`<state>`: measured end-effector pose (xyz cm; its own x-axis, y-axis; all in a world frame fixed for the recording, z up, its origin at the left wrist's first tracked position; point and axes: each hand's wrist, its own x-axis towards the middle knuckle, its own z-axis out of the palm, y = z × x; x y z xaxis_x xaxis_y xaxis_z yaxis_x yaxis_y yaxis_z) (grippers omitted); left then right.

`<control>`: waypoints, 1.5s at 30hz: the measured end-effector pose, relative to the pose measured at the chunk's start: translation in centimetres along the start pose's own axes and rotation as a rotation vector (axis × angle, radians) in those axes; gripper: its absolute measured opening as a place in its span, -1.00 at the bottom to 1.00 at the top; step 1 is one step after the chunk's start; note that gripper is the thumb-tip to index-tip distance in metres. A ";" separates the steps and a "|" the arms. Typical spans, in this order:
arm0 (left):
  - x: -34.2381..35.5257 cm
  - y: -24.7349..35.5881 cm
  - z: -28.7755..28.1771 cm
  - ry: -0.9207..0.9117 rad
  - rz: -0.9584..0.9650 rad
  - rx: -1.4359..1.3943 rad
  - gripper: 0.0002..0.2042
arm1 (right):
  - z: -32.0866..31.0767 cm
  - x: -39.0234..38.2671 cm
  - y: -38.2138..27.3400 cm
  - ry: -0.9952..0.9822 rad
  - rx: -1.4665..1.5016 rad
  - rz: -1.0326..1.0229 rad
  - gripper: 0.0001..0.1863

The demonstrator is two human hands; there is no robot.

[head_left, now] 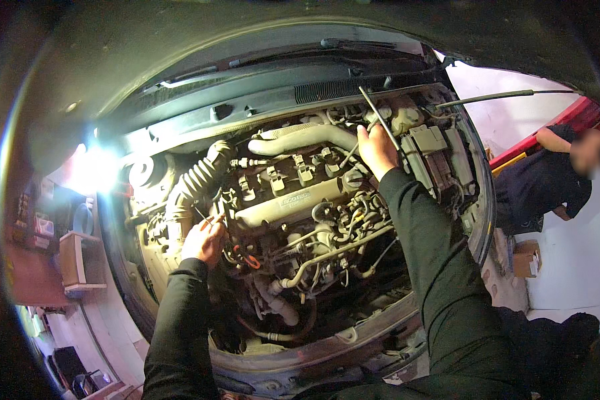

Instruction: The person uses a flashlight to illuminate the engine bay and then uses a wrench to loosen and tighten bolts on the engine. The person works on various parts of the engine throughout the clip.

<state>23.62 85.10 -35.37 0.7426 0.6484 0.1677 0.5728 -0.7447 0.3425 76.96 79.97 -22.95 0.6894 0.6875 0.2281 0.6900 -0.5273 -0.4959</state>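
Over the far right part of the engine, my right hand (378,151) is closed round a long, straight metal bar (373,107), which slants up and to the left out of the fist. At the engine's left end, beside the ribbed air hose (195,181), my left hand (207,240) has its fingers pinched together. A thin dark piece shows at those fingertips, too small to name. Between the hands lies the valve cover (267,212), with a round oil filler cap (353,179) at its right end. Several ignition coils (275,178) line its far side.
A bright lamp (95,170) glares at the left fender. Hoses and wiring (353,223) crowd the front of the engine. The raised hood (247,27) hangs overhead, held by a prop rod (493,97). A person in dark clothes (533,180) is at the right, near a cardboard box (527,259).
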 end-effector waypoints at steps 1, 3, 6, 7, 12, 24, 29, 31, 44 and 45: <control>0.0 -0.3 0.3 0.005 0.022 0.027 -0.59 | 0.3 -0.1 0.1 -0.001 0.007 0.033 -0.43; -0.1 -0.6 0.6 0.007 -0.003 0.018 -0.60 | 0.4 0.3 0.3 -0.027 0.017 0.005 -0.44; -0.4 0.0 0.2 -0.004 -0.100 -0.061 -0.62 | 0.6 0.4 0.6 0.018 -0.024 -0.038 -0.52; -0.4 0.3 -0.2 -0.004 -0.104 -0.066 -0.63 | 0.6 0.5 0.6 0.030 -0.006 -0.058 -0.54; -0.1 1.6 -1.3 0.014 -0.016 -0.004 -0.65 | 1.1 0.7 0.2 0.028 0.257 -0.045 -0.54; -0.3 0.6 -1.1 -0.089 -0.053 0.030 -0.47 | 2.6 2.3 -2.3 0.179 1.485 0.257 -0.37; -0.1 0.7 -0.8 -0.034 -0.079 -0.023 -0.55 | 3.6 2.1 -2.6 0.174 1.449 0.198 -0.51; -0.2 1.0 -0.9 -0.007 -0.062 -0.015 -0.59 | 3.2 2.2 -2.7 0.135 1.437 0.205 -0.54; 0.0 1.9 -2.1 -0.039 -0.032 -0.006 -0.55 | 3.1 4.2 -2.2 0.061 1.626 0.263 -0.59; 0.0 2.0 -2.1 -0.027 -0.032 -0.012 -0.59 | 3.0 4.2 -2.1 0.068 1.598 0.286 -0.58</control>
<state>24.05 83.95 -32.75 0.7334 0.6670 0.1311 0.5924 -0.7217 0.3580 77.76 85.45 -23.53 0.7856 0.6187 -0.0067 -0.3462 0.4306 -0.8335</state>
